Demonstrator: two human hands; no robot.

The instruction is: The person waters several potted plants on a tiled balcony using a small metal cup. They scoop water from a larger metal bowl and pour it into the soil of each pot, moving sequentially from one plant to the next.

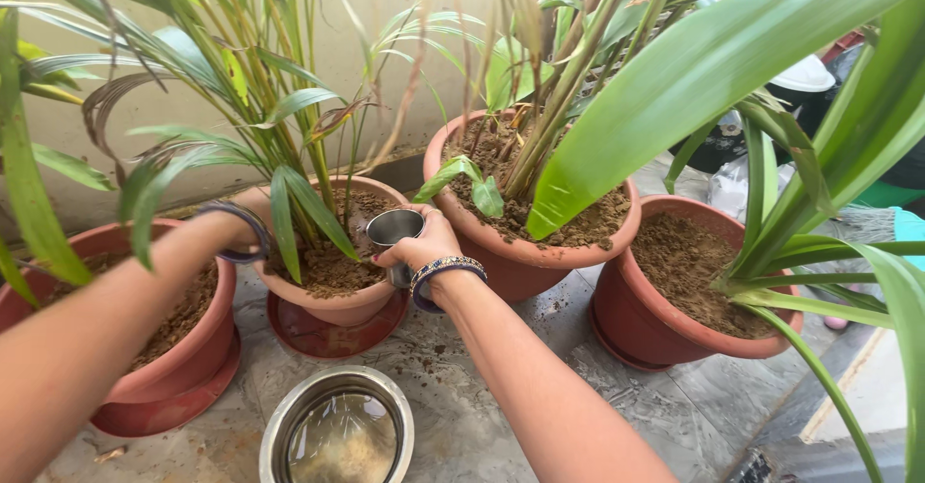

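My right hand (pixel 421 244) grips a small steel cup (pixel 395 229) over the round terracotta plant pot (pixel 332 305); my left hand (pixel 249 215), behind leaves, I cannot tell how it sits

There is only one view, and it is coming from a camera sitting on the person's head. It is looking down and forward over both arms, very near the terracotta pots (pixel 332 281) and the palm leaves (pixel 694 69). It is facing a pale wall (pixel 356 59), with the stone floor (pixel 462 396) lying close below.
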